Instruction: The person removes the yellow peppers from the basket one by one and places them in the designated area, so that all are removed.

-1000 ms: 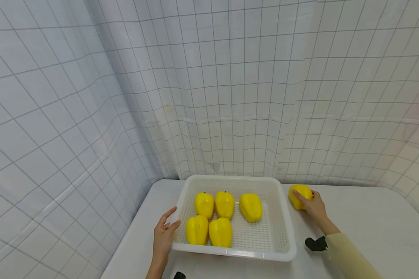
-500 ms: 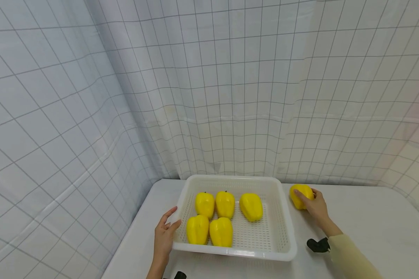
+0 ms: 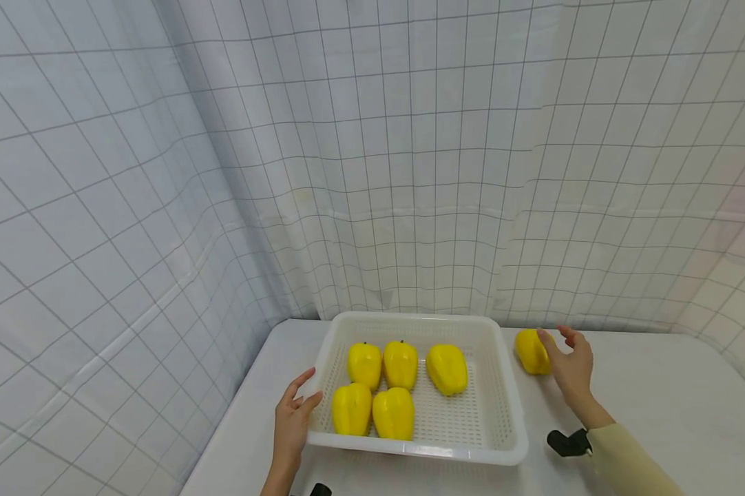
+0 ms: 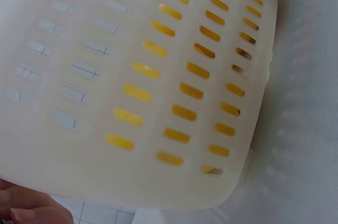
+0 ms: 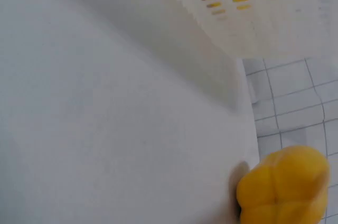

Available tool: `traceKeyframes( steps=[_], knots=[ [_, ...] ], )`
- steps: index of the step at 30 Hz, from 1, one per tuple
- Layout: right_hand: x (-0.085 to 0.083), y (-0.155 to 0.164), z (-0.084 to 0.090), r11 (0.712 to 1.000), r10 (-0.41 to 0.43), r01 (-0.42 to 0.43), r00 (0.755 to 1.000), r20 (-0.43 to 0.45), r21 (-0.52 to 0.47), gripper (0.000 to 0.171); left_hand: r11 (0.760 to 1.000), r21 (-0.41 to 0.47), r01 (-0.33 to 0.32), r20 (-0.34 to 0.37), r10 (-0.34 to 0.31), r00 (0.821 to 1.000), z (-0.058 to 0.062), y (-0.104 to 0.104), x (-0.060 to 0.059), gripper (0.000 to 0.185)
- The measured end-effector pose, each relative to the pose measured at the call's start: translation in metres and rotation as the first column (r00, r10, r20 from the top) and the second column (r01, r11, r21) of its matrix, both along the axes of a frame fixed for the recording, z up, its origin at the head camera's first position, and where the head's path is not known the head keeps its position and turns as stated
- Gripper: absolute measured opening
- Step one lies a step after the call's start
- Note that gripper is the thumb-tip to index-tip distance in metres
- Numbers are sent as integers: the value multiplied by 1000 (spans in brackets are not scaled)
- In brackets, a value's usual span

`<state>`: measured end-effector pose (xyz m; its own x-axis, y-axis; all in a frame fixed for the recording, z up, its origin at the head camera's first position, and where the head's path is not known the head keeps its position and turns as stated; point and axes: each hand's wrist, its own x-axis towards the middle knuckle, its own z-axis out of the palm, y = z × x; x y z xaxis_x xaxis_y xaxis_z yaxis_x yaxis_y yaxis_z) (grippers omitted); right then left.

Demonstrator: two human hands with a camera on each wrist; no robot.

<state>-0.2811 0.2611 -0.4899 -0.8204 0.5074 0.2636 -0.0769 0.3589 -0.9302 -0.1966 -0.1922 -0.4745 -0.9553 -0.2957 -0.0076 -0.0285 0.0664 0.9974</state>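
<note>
Beside the tray [image 3: 448, 452], a yellow pepper [image 3: 528, 353] is apparently being placed on the surface [image 3: 664, 393], the right hand [image 3: 573, 366] being empty, fingers [image 3: 577, 337] parted, probably requiring withdrawal, the left hand's [image 3: 290, 421] loosely spread.

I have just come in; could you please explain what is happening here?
Someone's left hand is at the left rim of a white basket holding five yellow peppers. The right hand, thumb and fingers apart, is beside a sixth pepper on the white table, right of the basket. It is not gripping that pepper; whether it touches it, I cannot tell.
</note>
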Motion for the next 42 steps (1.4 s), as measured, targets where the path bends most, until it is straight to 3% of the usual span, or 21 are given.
traceKeyframes(
  steps=[8,11,15,22,28,35,39,42],
  knots=[
    [6,-18,22,999,-54,53,981,-187,-13,29,1000,4,4,-3,-4,1000,1,0,0,46],
    [8,-25,33,999,-30,24,968,-251,-25,25,1000,4,1,0,-1,1000,1,1,0,46],
    [12,-36,49,997,45,-58,961,-274,-40,24,1000,4,1,3,-1,1000,2,1,0,46],
    [24,-55,74,967,227,-249,938,-260,-51,22,1000,2,8,-1,-8,1000,2,1,1,45],
    [32,-67,90,916,393,-401,890,-232,16,21,1000,-5,8,-3,-8,1000,1,0,1,45],
    [45,-87,118,850,527,-515,841,-122,114,15,1000,0,7,-7,-7,1000,2,0,0,45],
    [40,-95,119,800,591,-579,805,-44,159,17,1000,0,4,1,-4,1000,2,0,0,46],
    [29,-97,109,766,622,-617,782,31,180,22,1000,-1,3,4,-3,1000,2,0,0,46]
  ],
)
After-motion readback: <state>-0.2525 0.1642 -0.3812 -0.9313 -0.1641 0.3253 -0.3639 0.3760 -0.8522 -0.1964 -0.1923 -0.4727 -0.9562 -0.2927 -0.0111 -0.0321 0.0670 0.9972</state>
